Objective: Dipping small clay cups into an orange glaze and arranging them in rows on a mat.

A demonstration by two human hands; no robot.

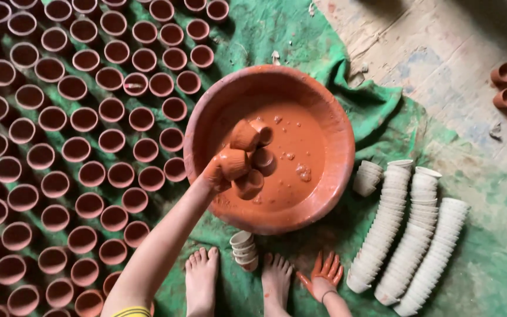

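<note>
Head view: a slip-coated left hand [215, 173] holds a cluster of small clay cups [244, 155] over the red liquid in a wide basin [206, 117].

The left hand is closed around several wet cups at once, fingers spread among them, and the cluster hangs above the near-left part of the basin, mouths pointing mostly sideways and outward. The right hand [324, 273] rests open and empty, fingers splayed on the green cloth [300, 35] beside the person's bare feet [202, 276]. Rows of coated cups [89, 141] stand left of the basin, on the holding arm's side; pale uncoated stacks [412, 235] lie right, nearer the empty hand.
</note>
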